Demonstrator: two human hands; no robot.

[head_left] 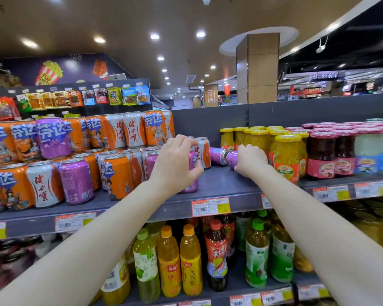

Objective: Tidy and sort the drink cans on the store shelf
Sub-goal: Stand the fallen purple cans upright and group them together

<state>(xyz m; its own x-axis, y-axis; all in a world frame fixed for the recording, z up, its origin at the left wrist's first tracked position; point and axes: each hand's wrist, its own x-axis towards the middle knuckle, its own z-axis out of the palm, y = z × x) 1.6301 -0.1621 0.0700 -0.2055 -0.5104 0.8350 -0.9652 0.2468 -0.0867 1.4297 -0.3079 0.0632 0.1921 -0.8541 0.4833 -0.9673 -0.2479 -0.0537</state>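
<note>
Two hands: left hand [177, 161] grips an upright purple can [192, 171]; right hand [251, 161] clasps a toppled purple can [230, 158].
Advice: stand it upright (mid-shelf [226, 184]) beside matching purples.

Left hand [177, 161] hiding a purple can [191, 173] (label mostly covered), price tags [210, 206] unreadable

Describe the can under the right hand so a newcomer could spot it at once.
Find the grey shelf with soda cans on the left and yellow-lidded fruit jars on the right. In the gap between them, the right hand rests on a purple can. Unlike the upright cans nearby, it lies on its side, end to end with another toppled purple can.
</note>
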